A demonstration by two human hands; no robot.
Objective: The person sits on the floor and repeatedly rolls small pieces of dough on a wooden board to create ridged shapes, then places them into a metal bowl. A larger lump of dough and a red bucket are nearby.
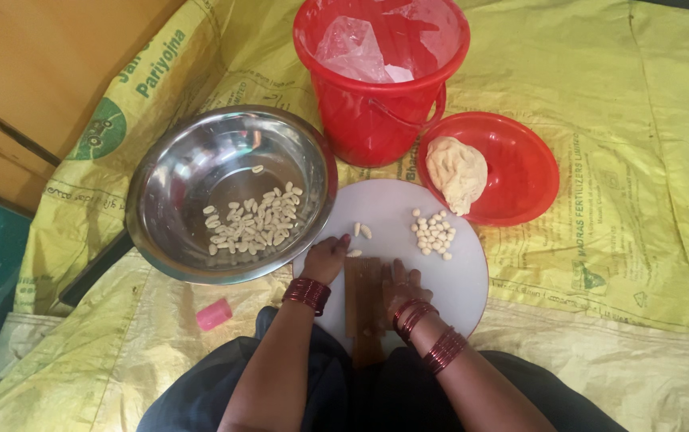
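Steel bowl (pixel 232 196) left, red bucket (pixel 380 76) behind, both hands pressing wooden board (pixel 364 300).

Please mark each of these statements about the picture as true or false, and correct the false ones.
1. The steel bowl holds small pale shaped pieces. True.
2. The lump of dough lies inside the red bucket. False: it lies on the red lid beside the red bucket, which holds clear plastic.
3. The right hand rests on the wooden ridged board. True.
4. The left hand is inside the steel bowl. False: it is on the white round board, by the wooden board's edge.
5. A pink small object lies on the yellow sheet. True.
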